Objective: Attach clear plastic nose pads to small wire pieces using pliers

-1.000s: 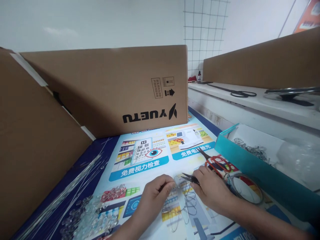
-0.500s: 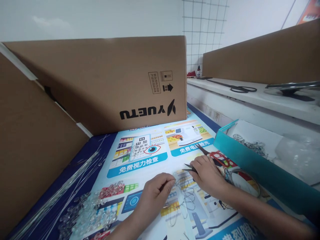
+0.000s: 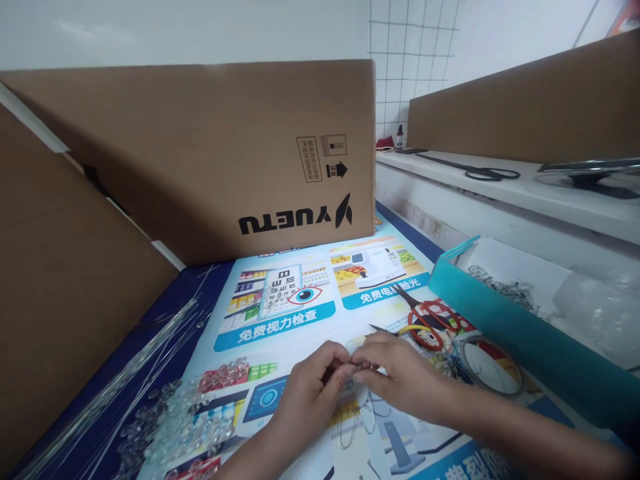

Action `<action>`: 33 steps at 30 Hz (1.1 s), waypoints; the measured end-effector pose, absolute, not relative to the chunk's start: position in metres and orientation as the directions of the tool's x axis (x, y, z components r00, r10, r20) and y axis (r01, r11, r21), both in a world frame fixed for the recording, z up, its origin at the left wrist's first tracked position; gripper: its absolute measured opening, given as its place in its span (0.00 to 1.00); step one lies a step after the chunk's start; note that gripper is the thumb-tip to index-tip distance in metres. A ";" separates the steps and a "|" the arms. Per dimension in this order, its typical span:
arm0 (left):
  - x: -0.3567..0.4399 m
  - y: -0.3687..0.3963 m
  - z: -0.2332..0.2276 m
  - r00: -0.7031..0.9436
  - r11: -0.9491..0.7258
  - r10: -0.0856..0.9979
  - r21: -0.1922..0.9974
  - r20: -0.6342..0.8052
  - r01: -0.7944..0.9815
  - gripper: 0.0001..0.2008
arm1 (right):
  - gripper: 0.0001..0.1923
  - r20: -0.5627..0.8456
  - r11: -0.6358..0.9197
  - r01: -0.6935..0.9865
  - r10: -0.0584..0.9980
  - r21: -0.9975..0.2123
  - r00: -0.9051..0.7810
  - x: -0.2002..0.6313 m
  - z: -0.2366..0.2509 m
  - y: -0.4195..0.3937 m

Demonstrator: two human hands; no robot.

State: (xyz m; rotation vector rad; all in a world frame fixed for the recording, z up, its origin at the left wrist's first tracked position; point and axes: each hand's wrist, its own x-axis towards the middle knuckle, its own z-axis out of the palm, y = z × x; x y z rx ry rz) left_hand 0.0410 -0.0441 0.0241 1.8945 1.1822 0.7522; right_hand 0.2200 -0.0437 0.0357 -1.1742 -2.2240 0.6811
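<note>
1. A small looped wire piece (image 3: 361, 407) is pinched between both hands over the printed mat (image 3: 280, 320), near the front middle of the view; its loops trail down onto the mat just below the fingers.
2. The wire is judged light, thin and springy, easily bent out of shape, so it is best taken at the gathered top, where the fingertips meet.
3. The left hand (image 3: 313, 390) is closed narrowly on the wire's top; the right hand (image 3: 395, 377) is closed on it too, with dark snips (image 3: 383, 329) tucked in the same grip.
4. Red scissors (image 3: 425, 320) and a wire ring (image 3: 493, 367) lie just right of the hands; clear beads (image 3: 185, 427) and straight wire rods (image 3: 145, 360) lie to the left.
5. Half a second earlier the hands were apart, the right one holding the snips clear of the wire; now they are brought together, touching.
</note>
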 end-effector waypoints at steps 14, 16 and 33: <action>0.031 -0.039 0.026 0.348 -0.225 0.932 0.911 0.099 0.345 0.05 | 0.08 0.200 0.499 0.542 0.832 -0.676 -0.518 0.211 0.055 -0.027; 0.031 -0.039 0.025 0.341 -0.224 0.934 0.916 0.105 0.332 0.05 | 0.07 0.187 0.468 0.547 0.851 -0.694 -0.491 0.211 0.055 -0.028; 0.031 -0.038 0.019 0.393 -0.141 0.918 0.967 0.047 0.213 0.08 | 0.06 0.158 0.440 0.488 0.842 -0.754 -0.516 0.214 0.050 -0.029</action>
